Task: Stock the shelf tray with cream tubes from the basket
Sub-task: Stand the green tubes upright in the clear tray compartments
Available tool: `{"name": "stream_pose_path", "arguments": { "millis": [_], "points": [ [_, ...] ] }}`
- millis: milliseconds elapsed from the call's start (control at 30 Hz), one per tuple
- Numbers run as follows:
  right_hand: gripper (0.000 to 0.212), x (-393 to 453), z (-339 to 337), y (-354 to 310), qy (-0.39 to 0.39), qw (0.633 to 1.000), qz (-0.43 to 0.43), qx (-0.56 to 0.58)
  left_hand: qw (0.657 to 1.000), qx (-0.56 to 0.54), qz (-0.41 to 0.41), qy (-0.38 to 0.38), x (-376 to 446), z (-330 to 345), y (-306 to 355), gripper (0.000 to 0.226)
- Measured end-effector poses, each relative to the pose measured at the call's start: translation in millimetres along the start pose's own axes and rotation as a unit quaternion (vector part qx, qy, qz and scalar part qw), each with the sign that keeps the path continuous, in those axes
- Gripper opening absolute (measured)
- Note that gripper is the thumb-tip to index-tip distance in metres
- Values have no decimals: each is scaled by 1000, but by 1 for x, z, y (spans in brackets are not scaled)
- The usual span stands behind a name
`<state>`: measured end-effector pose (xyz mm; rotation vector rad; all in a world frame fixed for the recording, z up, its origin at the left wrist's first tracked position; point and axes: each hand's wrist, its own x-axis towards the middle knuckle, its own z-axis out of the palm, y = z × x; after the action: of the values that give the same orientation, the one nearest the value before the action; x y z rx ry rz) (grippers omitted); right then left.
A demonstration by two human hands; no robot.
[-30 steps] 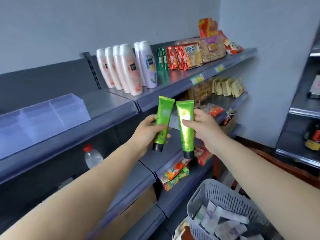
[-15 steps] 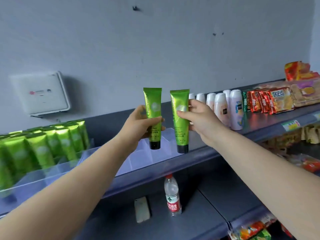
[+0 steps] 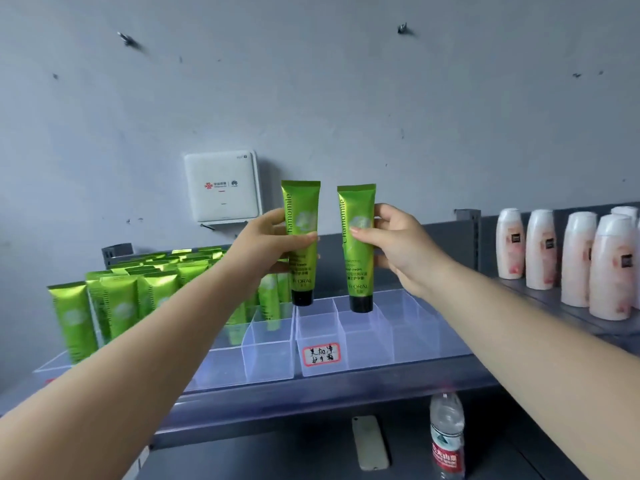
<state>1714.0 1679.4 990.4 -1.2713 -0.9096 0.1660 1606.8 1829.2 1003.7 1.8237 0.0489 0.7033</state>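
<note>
My left hand (image 3: 273,242) grips a green cream tube (image 3: 300,216) upright, black cap down. My right hand (image 3: 398,247) pinches a second green tube (image 3: 356,209) the same way, a short gap to the right of the first. Both caps hang just above the rear cells of the clear divided shelf tray (image 3: 408,344), which carries a red-bordered label (image 3: 321,354) on its front. A neighbouring clear tray (image 3: 266,351) to the left holds several green tubes (image 3: 117,306) standing upright. The basket is out of view.
White and pink bottles (image 3: 575,261) stand on the shelf to the right. A white router box (image 3: 221,187) hangs on the grey wall behind. On the lower shelf lie a phone (image 3: 370,441) and a water bottle (image 3: 447,434).
The view has swung left and up from the basket to the trays. Both hands have carried their tubes over the labelled clear tray, and the stocked tubes now show on the left.
</note>
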Motion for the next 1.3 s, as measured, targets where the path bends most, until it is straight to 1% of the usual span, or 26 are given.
{"name": "stream_pose_path", "arguments": {
  "millis": [167, 467, 567, 800, 867, 967, 1033, 1133, 1200, 1300],
  "points": [
    [15, 20, 38, 6, -32, 999, -6, 15, 999, 17, 0, 33, 3, -41, -5, 18],
    [15, 47, 86, 19, -75, 997, -6, 26, 990, 130, 1, 55, 6, -108, 1, 14],
    [13, 53, 100, 24, -87, 996, -2, 24, 987, 153, 6, 48, 6, -127, 3, 17],
    [14, 62, 119, 32, -104, 995, 4, -6, 981, 186, 31, 33, 6, -145, -7, 40],
    [16, 62, 119, 35, -110, 994, 7, -24, 981, 191, 33, 15, 7, -147, -12, 44],
    [18, 60, 116, 40, -115, 992, 16, -55, 975, 220, 25, -24, 9, -148, -16, 41],
    [18, 59, 113, 42, -117, 991, 21, -68, 967, 252, 14, -45, 10, -147, -17, 37],
    [19, 58, 111, 45, -122, 988, 29, -92, 944, 323, 4, -65, 12, -145, -19, 27],
    [19, 57, 111, 46, -131, 984, 38, -112, 928, 365, 11, -74, 13, -143, -21, 28],
    [21, 56, 113, 49, -146, 978, 58, -138, 882, 464, 31, -79, 15, -140, -24, 32]
  ]
}}
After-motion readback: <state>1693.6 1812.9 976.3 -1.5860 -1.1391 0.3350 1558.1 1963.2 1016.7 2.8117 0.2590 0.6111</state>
